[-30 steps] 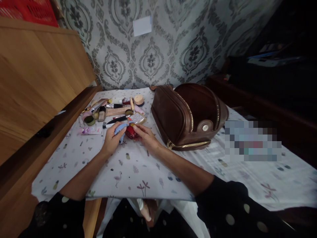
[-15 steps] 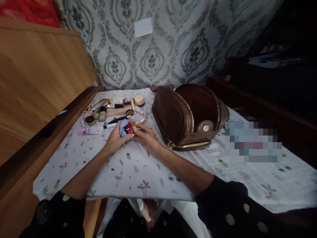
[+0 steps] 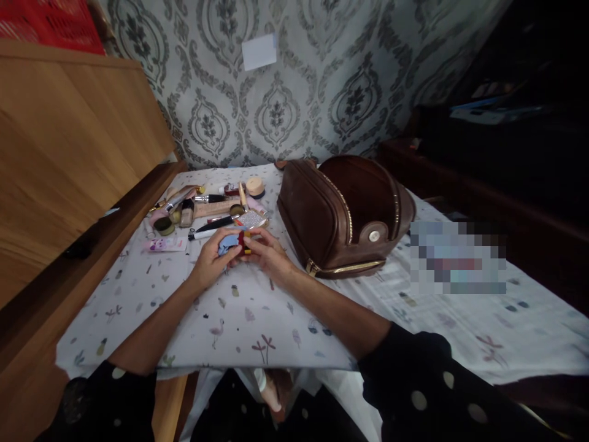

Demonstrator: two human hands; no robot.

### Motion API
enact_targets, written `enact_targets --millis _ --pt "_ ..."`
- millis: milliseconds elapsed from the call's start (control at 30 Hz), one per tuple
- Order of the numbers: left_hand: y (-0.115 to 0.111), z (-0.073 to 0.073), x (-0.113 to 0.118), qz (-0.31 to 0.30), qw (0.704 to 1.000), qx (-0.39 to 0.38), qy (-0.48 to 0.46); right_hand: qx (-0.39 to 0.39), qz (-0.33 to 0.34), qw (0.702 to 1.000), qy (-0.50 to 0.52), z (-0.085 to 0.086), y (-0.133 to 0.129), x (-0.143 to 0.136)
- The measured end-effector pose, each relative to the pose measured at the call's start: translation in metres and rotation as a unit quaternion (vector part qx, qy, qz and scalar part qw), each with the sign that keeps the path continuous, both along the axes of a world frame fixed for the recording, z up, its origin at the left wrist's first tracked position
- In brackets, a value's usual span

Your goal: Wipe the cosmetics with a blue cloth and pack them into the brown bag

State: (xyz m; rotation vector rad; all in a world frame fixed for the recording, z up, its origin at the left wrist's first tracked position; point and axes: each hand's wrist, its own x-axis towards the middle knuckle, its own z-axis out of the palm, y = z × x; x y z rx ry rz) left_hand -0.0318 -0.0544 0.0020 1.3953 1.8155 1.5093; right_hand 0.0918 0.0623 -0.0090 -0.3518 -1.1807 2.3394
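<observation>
Both my hands meet over the table, in front of the cosmetics. In my left hand (image 3: 211, 260) is a crumpled light blue cloth (image 3: 228, 245), its fingers closed around it. The cloth presses against a small red and gold container (image 3: 246, 243), which my right hand (image 3: 273, 254) pinches from the other side. Fingers cover much of the container, so its exact kind cannot be made out. Just beyond my hands lie a glittery silver diamond-shaped item (image 3: 251, 218) and a black-and-white brush (image 3: 212, 228).
A brown leather bag (image 3: 306, 212) stands unzipped on the right. Several cosmetics are spread at the back left, among them a foundation bottle (image 3: 187, 213), a round jar (image 3: 254, 186) and a pink-and-white tube (image 3: 166, 245). A wooden panel (image 3: 78, 116) borders the table's left side.
The red and gold container has turned between my hands, and the cloth and fingers now cover more of it. The whole view has shifted slightly; the bag and cosmetics stay put.
</observation>
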Motion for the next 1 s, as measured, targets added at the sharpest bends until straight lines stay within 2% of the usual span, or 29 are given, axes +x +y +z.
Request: enact_targets --millis 167,300,367,467,567,633,733,833,900,1000 --pt "0.002 0.001 0.002 0.035 0.995 0.052 0.074 0.001 -0.009 1.000 -0.021 -0.001 -0.002 -0.001" --pt "0.002 0.008 0.003 0.051 0.988 0.047 0.139 0.005 -0.006 0.999 -0.034 0.000 -0.001 -0.002" --pt "0.003 0.009 0.002 0.043 0.992 0.019 0.120 0.011 -0.002 1.000 -0.027 0.001 -0.001 -0.001" --pt "0.003 0.007 0.000 0.021 0.999 -0.020 0.030 0.036 -0.007 0.999 -0.022 0.002 -0.002 -0.001" --pt "0.003 0.004 -0.002 -0.003 0.999 -0.032 -0.040 0.085 -0.025 0.995 -0.034 0.002 -0.003 -0.001" --pt "0.002 0.003 -0.002 -0.009 0.998 -0.035 -0.047 0.120 -0.032 0.992 -0.037 0.002 -0.004 -0.002" --pt "0.000 0.004 -0.001 0.012 0.998 -0.034 -0.041 0.166 -0.038 0.985 -0.029 0.001 -0.005 -0.002" --pt "-0.003 0.009 0.002 0.038 0.996 -0.066 -0.037 0.224 -0.051 0.973 -0.008 -0.001 -0.005 -0.002" --pt "-0.005 0.012 0.003 0.061 0.994 -0.088 -0.018 0.282 -0.077 0.956 -0.024 0.000 -0.004 -0.002" --pt "-0.008 0.011 0.000 0.061 0.991 -0.121 -0.011 0.389 -0.113 0.913 -0.051 0.002 -0.002 0.002"
